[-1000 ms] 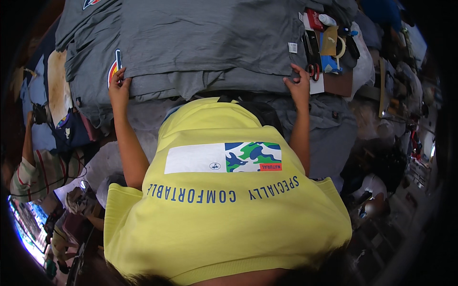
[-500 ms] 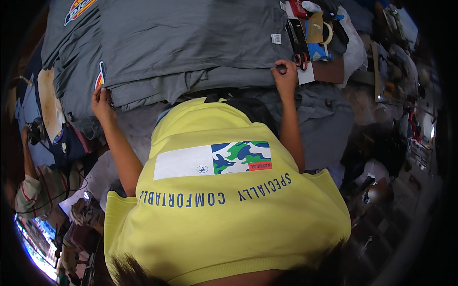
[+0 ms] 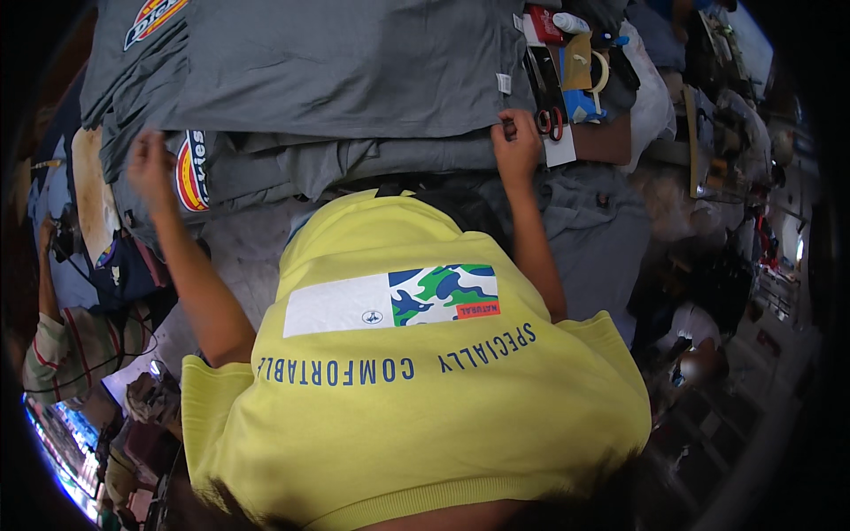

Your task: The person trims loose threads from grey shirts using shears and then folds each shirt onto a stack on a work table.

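A grey T-shirt (image 3: 354, 80) lies spread on top of a stack of similar grey shirts (image 3: 341, 164). At its near right corner, my right hand (image 3: 517, 146) is closed, fingers curled on the hem. My left hand (image 3: 152, 173) is beside the hem's near left end, smeared by motion, so whether its fingers grip the cloth cannot be made out. Below that hem, a coloured printed badge (image 3: 190, 173) shows on a shirt underneath. A small white label (image 3: 504, 83) sticks out at the top shirt's right side.
Right of the stack are red-handled scissors (image 3: 549, 125), a roll of tape (image 3: 599, 71), a red box (image 3: 544, 24) and a white bottle (image 3: 570, 23). More grey cloth (image 3: 584, 221) hangs at my right. Another person's striped sleeve (image 3: 75, 354) is at far left.
My left hand has moved left and slightly up. My right hand has shifted a little left. The top shirt's hem sits farther away, uncovering more of the badge beneath.
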{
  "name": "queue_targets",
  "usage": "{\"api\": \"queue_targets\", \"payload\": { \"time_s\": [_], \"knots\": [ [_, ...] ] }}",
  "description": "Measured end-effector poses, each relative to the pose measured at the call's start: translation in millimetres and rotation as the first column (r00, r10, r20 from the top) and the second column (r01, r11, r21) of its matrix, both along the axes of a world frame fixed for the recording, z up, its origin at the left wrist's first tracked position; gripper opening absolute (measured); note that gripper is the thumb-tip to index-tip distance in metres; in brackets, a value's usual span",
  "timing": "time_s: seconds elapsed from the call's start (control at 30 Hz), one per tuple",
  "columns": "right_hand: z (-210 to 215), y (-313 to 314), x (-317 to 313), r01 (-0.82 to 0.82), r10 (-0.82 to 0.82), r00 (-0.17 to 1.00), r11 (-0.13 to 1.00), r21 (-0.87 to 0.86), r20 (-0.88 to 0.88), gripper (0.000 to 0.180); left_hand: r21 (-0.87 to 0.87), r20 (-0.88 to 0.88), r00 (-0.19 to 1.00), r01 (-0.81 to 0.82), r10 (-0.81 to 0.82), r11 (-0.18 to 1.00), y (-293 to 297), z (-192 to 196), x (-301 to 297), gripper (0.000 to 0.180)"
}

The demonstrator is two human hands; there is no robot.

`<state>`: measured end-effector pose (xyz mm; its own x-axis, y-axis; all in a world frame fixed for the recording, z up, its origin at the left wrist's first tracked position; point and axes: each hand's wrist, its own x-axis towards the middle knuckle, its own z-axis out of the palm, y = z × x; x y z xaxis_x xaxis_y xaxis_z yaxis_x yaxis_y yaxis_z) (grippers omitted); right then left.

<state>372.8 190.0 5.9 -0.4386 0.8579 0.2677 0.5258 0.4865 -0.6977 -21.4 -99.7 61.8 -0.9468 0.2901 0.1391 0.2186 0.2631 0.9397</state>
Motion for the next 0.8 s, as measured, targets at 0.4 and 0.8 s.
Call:
{"api": "queue_targets", "payload": {
  "time_s": [0.4, 0.8],
  "knots": [
    [31.6, 32.1, -20.0, -0.216, 0.208, 0.971, 0.975, 0.051, 0.119, 0.016, 0.344, 0.191, 0.972, 0.063, -0.135, 0.937, 48.7, 8.2, -60.0, 0.036],
    [-6.8, 86.1, 39.1, 0.138, -0.144, 0.839, 0.989, 0.050, 0.525, 0.036, 0.189, 0.757, 0.563, 0.298, -0.332, 0.936, 80.6, -52.1, 142.6, 0.022]
  ]
}}
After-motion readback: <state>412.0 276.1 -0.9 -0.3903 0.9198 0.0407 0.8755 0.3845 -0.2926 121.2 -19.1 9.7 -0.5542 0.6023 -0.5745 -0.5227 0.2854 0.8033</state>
